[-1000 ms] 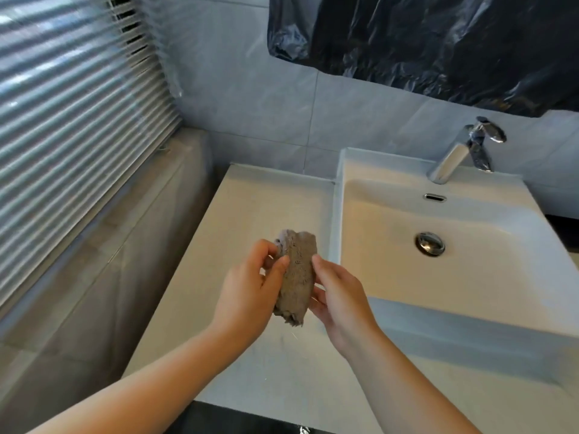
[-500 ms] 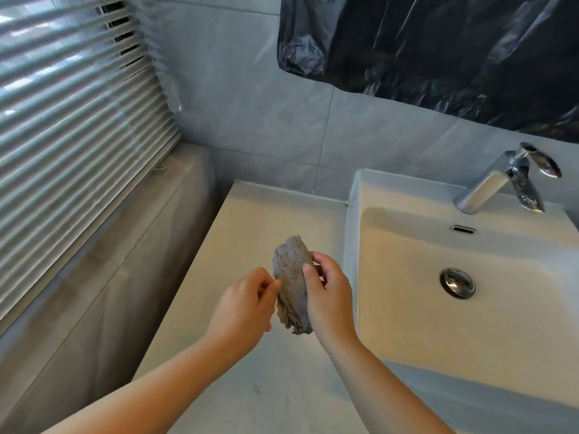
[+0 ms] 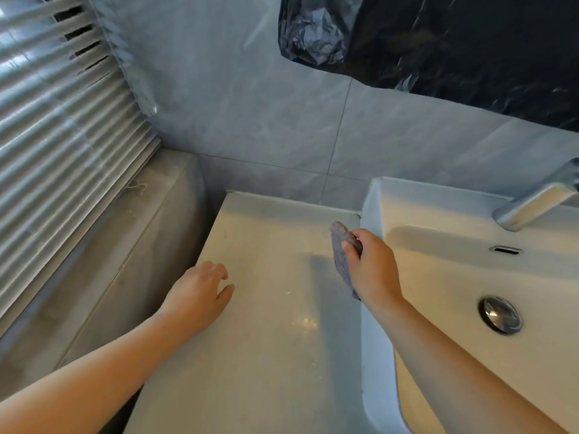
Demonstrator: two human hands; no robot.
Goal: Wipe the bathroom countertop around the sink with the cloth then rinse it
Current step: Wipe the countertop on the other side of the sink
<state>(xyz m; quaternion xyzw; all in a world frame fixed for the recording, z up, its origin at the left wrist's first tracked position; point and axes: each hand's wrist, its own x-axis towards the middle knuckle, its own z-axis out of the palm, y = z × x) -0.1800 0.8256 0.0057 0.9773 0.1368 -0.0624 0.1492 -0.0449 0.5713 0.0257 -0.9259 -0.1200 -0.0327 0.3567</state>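
Observation:
My right hand (image 3: 372, 267) grips a folded grey-blue cloth (image 3: 340, 245), held upright above the pale countertop (image 3: 269, 339) near its far right corner, beside the raised wall of the white sink (image 3: 369, 214). Most of the cloth is hidden behind my fingers. My left hand (image 3: 200, 289) hovers over the counter's left edge, palm down, fingers loosely spread, holding nothing. A few small specks lie on the counter (image 3: 305, 322) between my arms.
A chrome faucet (image 3: 539, 202) reaches over the basin at the far right, above the overflow slot (image 3: 506, 249) and the drain plug (image 3: 499, 314). Window blinds (image 3: 53, 145) and a tiled ledge (image 3: 103, 277) run along the left. Black plastic sheeting (image 3: 438, 36) hangs on the wall.
My left hand let go of the cloth and moved left over the counter edge. My right hand carried the cloth away toward the back corner by the sink. The view swung left.

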